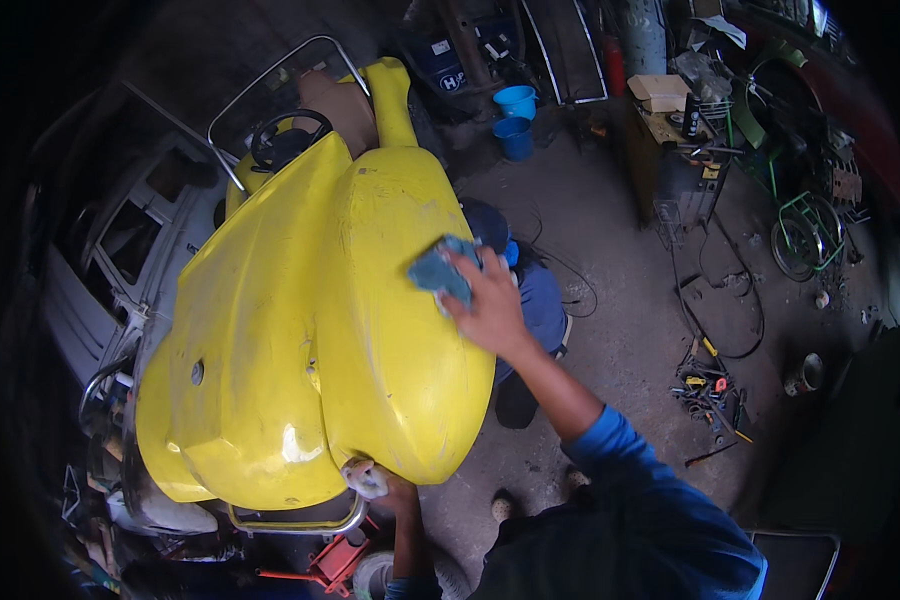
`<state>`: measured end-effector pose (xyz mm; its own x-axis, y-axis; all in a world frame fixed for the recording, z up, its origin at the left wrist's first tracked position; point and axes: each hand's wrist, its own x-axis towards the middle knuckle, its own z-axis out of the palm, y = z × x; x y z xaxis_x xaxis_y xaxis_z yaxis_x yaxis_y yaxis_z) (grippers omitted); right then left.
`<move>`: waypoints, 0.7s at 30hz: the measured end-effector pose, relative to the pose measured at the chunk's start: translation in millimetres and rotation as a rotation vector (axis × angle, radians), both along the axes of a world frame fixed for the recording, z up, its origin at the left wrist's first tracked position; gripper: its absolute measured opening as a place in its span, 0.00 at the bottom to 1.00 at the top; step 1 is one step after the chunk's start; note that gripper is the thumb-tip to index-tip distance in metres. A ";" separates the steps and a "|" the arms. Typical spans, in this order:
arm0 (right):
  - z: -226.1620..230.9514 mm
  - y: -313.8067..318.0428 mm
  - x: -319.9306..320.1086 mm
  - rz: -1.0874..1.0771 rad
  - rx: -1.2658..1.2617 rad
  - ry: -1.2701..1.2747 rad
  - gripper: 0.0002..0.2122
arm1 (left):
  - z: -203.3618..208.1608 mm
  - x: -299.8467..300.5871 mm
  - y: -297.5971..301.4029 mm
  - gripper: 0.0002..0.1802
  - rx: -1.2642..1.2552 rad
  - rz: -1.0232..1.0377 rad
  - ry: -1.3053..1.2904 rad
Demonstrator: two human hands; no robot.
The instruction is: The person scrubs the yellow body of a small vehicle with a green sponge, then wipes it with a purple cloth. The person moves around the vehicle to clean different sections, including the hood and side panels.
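Observation:
A yellow car body (250, 340) with a rounded fender (400, 340) fills the left and middle of the view, with dusty scuffs and smears on its paint. My right hand (490, 310) is closed over a teal cloth (442, 272) and presses it against the fender's upper right side. Low at the front of the car, my left hand (400, 492) grips a crumpled whitish rag (365, 478) by the fender's lower edge. Part of the left hand's fingers is hidden behind the rag.
A crouching person (542, 305) in dark blue is just beyond the fender. Two blue buckets (513, 138) stand at the back. A red floor jack (338, 562) lies below the chrome bumper (300, 527). Scattered hand tools (712, 395) and cables cover the floor at right, near a cluttered cabinet (682, 165).

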<state>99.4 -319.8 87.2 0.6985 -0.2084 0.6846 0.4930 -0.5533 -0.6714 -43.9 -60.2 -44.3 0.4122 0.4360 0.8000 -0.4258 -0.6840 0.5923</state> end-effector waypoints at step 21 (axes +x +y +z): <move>42.6 36.7 -33.6 0.184 -0.478 -0.067 0.26 | 19.3 -0.4 -17.1 0.12 -0.136 -0.063 -0.092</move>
